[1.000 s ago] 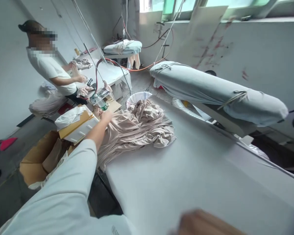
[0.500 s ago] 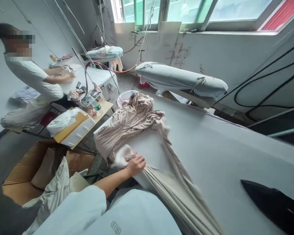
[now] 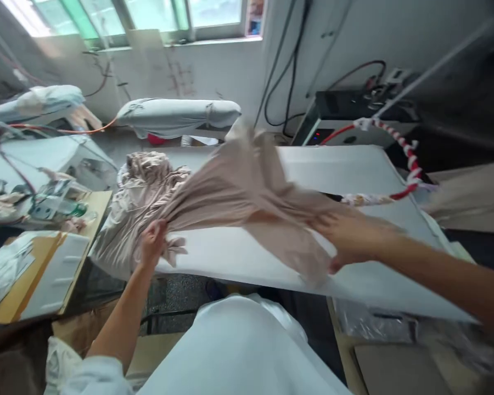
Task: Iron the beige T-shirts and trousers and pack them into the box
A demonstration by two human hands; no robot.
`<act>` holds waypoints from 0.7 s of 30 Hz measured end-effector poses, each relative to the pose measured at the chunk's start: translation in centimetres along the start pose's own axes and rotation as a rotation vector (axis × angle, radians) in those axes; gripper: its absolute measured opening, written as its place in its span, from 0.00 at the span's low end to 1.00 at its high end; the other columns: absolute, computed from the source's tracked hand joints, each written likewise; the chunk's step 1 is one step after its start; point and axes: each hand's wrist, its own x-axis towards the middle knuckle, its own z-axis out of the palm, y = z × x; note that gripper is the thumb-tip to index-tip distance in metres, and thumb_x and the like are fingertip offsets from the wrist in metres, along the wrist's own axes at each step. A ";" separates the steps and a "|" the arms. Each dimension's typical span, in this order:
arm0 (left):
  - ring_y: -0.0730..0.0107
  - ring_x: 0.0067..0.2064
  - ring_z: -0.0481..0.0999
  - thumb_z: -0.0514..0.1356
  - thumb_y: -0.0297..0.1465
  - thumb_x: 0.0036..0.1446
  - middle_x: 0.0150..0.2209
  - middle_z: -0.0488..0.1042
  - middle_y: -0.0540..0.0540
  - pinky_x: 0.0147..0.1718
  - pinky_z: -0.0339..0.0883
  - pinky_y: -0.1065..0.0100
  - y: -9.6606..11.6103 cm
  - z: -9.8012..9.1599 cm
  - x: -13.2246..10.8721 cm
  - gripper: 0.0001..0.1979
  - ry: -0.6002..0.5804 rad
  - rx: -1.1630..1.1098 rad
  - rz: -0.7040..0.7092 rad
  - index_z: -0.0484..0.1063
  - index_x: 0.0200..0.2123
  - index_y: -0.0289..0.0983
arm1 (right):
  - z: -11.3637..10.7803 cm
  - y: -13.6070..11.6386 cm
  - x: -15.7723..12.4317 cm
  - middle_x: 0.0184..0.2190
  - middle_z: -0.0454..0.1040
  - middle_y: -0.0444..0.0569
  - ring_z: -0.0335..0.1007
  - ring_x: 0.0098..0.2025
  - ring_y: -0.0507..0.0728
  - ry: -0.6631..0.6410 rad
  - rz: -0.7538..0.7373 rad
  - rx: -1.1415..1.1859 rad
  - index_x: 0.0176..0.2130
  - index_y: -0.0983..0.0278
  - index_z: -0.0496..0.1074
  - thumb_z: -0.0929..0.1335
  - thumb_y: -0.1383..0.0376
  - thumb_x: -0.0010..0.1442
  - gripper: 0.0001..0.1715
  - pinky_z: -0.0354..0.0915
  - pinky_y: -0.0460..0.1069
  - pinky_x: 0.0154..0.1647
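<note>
A beige garment is stretched in the air over the white padded table, its middle blurred by motion. My left hand is closed on the garment's left end, beside a heap of similar beige cloth at the table's left end. At the right, my right hand lies at the other end of the garment; its fingers are smeared by motion, so their grip cannot be made out.
A red and white wrapped hose arcs over the table's right end. Behind stand a padded sleeve board and a dark machine. A side table with a white box is at the left.
The view has swung right. The beige cloth that hung off the table's front is now raised and spread across it. My right hand has come into view, and the other person has left it.
</note>
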 end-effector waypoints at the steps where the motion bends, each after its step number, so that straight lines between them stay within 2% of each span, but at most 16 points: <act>1: 0.59 0.36 0.75 0.56 0.54 0.71 0.29 0.69 0.48 0.37 0.70 0.64 -2.1 0.4 0.6 0.22 0.088 0.209 -0.059 0.72 0.38 0.41 | 0.7 3.2 -1.8 0.69 0.71 0.66 0.62 0.74 0.75 -0.160 -0.068 -0.062 0.62 0.60 0.81 0.83 0.45 0.54 0.43 0.41 0.72 0.81; 2: 0.53 0.42 0.78 0.57 0.50 0.70 0.33 0.73 0.45 0.40 0.71 0.61 -4.1 1.1 0.9 0.19 0.138 0.417 -0.128 0.73 0.39 0.40 | 1.9 6.1 -3.8 0.72 0.68 0.67 0.58 0.76 0.76 -0.294 -0.106 -0.100 0.64 0.60 0.80 0.83 0.44 0.52 0.48 0.39 0.73 0.81; 3: 0.46 0.48 0.80 0.60 0.45 0.69 0.38 0.77 0.41 0.44 0.71 0.58 -5.7 1.9 0.8 0.15 0.170 0.598 -0.193 0.75 0.43 0.39 | 3.3 8.5 -5.9 0.75 0.64 0.66 0.53 0.79 0.76 -0.355 -0.089 -0.116 0.68 0.61 0.77 0.82 0.44 0.53 0.50 0.38 0.73 0.80; 4: 0.40 0.55 0.79 0.62 0.42 0.67 0.45 0.79 0.36 0.49 0.72 0.54 -6.8 2.8 0.2 0.15 0.210 0.739 -0.237 0.76 0.48 0.37 | 4.9 10.3 -8.2 0.77 0.60 0.66 0.49 0.80 0.76 -0.327 -0.011 -0.117 0.70 0.62 0.75 0.79 0.44 0.57 0.50 0.40 0.72 0.80; 6: 0.35 0.65 0.72 0.61 0.37 0.66 0.59 0.76 0.30 0.57 0.69 0.45 -6.7 5.6 -1.7 0.21 0.331 0.905 -0.211 0.73 0.60 0.36 | 7.9 12.3 -12.6 0.77 0.61 0.67 0.51 0.80 0.74 -0.109 0.236 -0.073 0.69 0.64 0.75 0.70 0.47 0.67 0.40 0.46 0.70 0.79; 7: 0.37 0.67 0.71 0.59 0.36 0.68 0.63 0.75 0.33 0.60 0.68 0.43 -5.4 7.7 -2.9 0.22 0.363 0.940 -0.144 0.72 0.63 0.39 | 9.0 12.4 -14.4 0.74 0.65 0.68 0.56 0.77 0.74 0.026 0.358 -0.019 0.66 0.64 0.77 0.66 0.48 0.70 0.35 0.51 0.68 0.78; 8: 0.41 0.67 0.71 0.56 0.35 0.70 0.63 0.75 0.38 0.62 0.67 0.43 -3.5 10.4 -4.1 0.20 0.323 0.946 -0.038 0.73 0.63 0.43 | 9.8 11.8 -15.6 0.69 0.71 0.70 0.63 0.73 0.75 0.116 0.448 0.068 0.62 0.64 0.79 0.63 0.49 0.72 0.32 0.57 0.67 0.75; 9: 0.46 0.65 0.73 0.54 0.33 0.71 0.61 0.77 0.43 0.63 0.68 0.46 -1.0 13.8 -5.3 0.19 0.196 0.921 0.107 0.75 0.61 0.46 | 10.4 10.6 -16.1 0.62 0.76 0.70 0.70 0.66 0.76 0.143 0.492 0.175 0.57 0.63 0.81 0.63 0.48 0.72 0.29 0.63 0.66 0.69; 10: 0.50 0.62 0.76 0.53 0.32 0.72 0.58 0.79 0.45 0.63 0.69 0.50 1.8 17.8 -6.4 0.17 0.005 0.871 0.272 0.77 0.57 0.48 | 10.7 8.9 -16.0 0.55 0.80 0.68 0.75 0.59 0.75 0.123 0.485 0.292 0.52 0.61 0.82 0.65 0.47 0.71 0.26 0.68 0.65 0.63; 12: 0.53 0.59 0.79 0.54 0.32 0.73 0.56 0.81 0.41 0.62 0.71 0.56 7.4 27.4 -8.3 0.16 -0.432 0.736 0.591 0.81 0.54 0.45 | 10.5 5.2 -14.1 0.44 0.82 0.61 0.78 0.48 0.70 -0.016 0.376 0.498 0.40 0.59 0.81 0.73 0.49 0.63 0.18 0.71 0.60 0.53; 13: 0.54 0.60 0.79 0.57 0.34 0.73 0.57 0.81 0.40 0.63 0.71 0.57 9.9 32.3 -9.1 0.15 -0.558 0.707 0.698 0.81 0.56 0.44 | 10.2 3.6 -12.7 0.39 0.82 0.57 0.77 0.45 0.67 -0.077 0.324 0.566 0.36 0.59 0.80 0.77 0.52 0.57 0.14 0.71 0.57 0.50; 14: 0.52 0.61 0.78 0.60 0.35 0.72 0.58 0.80 0.37 0.64 0.71 0.57 12.0 36.9 -9.7 0.16 -0.639 0.706 0.781 0.80 0.59 0.42 | 9.7 2.8 -11.3 0.36 0.81 0.54 0.77 0.42 0.65 -0.111 0.296 0.610 0.32 0.59 0.78 0.78 0.56 0.53 0.12 0.70 0.55 0.48; 16: 0.47 0.61 0.78 0.65 0.35 0.69 0.59 0.79 0.31 0.64 0.71 0.53 15.2 44.4 -10.2 0.21 -0.665 0.770 0.849 0.78 0.62 0.35 | 8.4 3.5 -9.5 0.28 0.78 0.49 0.74 0.36 0.60 -0.128 0.311 0.670 0.27 0.59 0.75 0.77 0.60 0.52 0.09 0.68 0.51 0.41; 18: 0.44 0.58 0.78 0.66 0.36 0.68 0.56 0.79 0.27 0.61 0.73 0.51 17.2 48.4 -9.8 0.21 -0.660 0.825 0.828 0.79 0.58 0.29 | 7.3 7.5 -9.8 0.23 0.74 0.47 0.71 0.31 0.58 -0.082 0.420 0.695 0.26 0.59 0.72 0.74 0.57 0.56 0.12 0.65 0.50 0.34; 19: 0.45 0.56 0.79 0.66 0.37 0.68 0.54 0.80 0.28 0.59 0.73 0.52 17.8 49.3 -9.4 0.19 -0.681 0.828 0.798 0.81 0.54 0.30 | 6.9 10.1 -10.7 0.21 0.72 0.48 0.70 0.29 0.59 -0.051 0.501 0.688 0.26 0.59 0.71 0.72 0.54 0.59 0.16 0.64 0.51 0.32; 21: 0.52 0.51 0.81 0.65 0.38 0.69 0.48 0.82 0.33 0.56 0.74 0.57 18.4 49.5 -8.3 0.14 -0.776 0.801 0.746 0.83 0.47 0.33 | 6.7 14.9 -13.3 0.20 0.71 0.48 0.71 0.26 0.59 0.038 0.708 0.718 0.28 0.58 0.68 0.69 0.47 0.64 0.21 0.65 0.51 0.29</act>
